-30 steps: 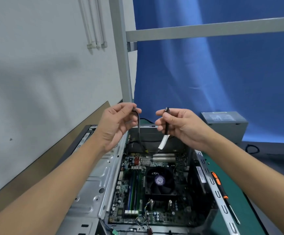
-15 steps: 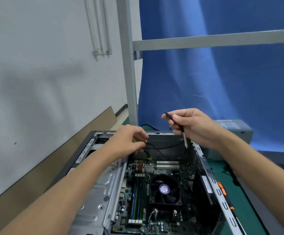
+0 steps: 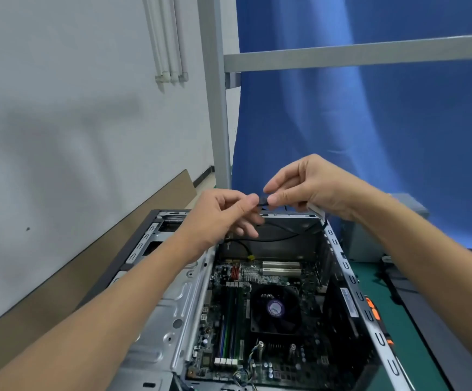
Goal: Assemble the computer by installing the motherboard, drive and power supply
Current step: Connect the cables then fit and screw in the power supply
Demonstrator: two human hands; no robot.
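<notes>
Above the case (image 3: pixel 352 280), left hand (image 3: pixel 218 218) and right hand (image 3: pixel 313 187) pinch black cable (image 3: pixel 263 204), lengthwise left-right.

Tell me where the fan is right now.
In the head view, lower centre: the fan sits on the motherboard inside the open case, just right of the RAM sticks.

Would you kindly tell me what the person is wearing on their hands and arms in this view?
Nothing that shows: the left hand and right hand are ungloved, with no rings visible, and the left forearm and right forearm are bare to the frame edge, with no sleeves, watch or wristband in view.
</notes>
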